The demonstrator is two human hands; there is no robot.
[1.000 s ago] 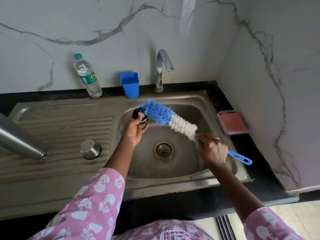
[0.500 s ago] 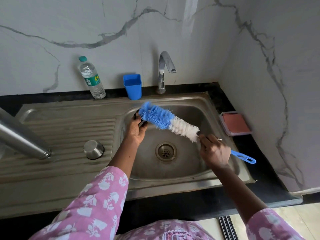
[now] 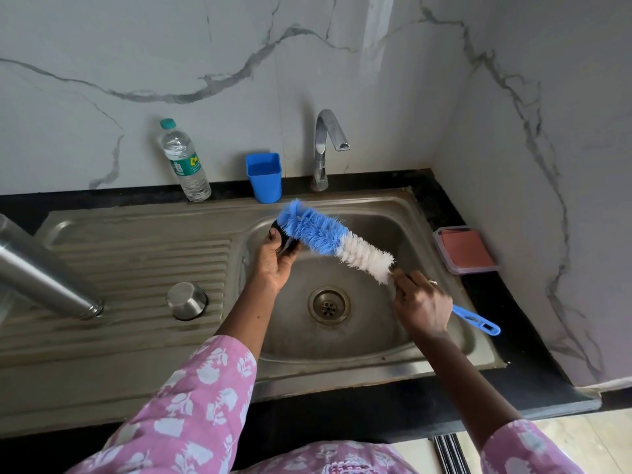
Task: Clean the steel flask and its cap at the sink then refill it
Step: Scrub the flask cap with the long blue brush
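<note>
steel flask (image 3: 44, 278) far left; one end sits on the ribbed drainboard (image 3: 143, 268), body runs off the left edge of view; can't tell if it lies flat or leans; steel cup (image 3: 186, 300) just right of it on the ribs, rounded side up, apart from the flask; plastic water bottle (image 3: 184, 162) upright at the far wall, green cap on; blue cup (image 3: 264, 177) upright right of it, on the far sink rim, open and looks empty; left hand (image 3: 275, 265) over the near-left part of the sink basin (image 3: 427, 234), fingers curled round a dark cap (image 3: 282, 236), mostly hidden by palm and bristles; bottle brush (image 3: 335, 239) slants from far-left to near-right, blue bristle end pressed on the dark cap, white bristles toward the handle; tap (image 3: 325, 148) at the far wall behind the basin, spout pointing right, no water running; drain (image 3: 329, 305) in the basin floor, between the two hands and nearer; right hand (image 3: 422, 306) over the right side of the basin, grips the brush stem just below the white bristles, ring on one finger; blue handle end (image 3: 477, 321) sticks out past the hand to the right; pink box (image 3: 465, 249) on the black tabletop (image 3: 513, 371) right of the basin, near the side wall; pink floral sleeves at the near edge
</note>
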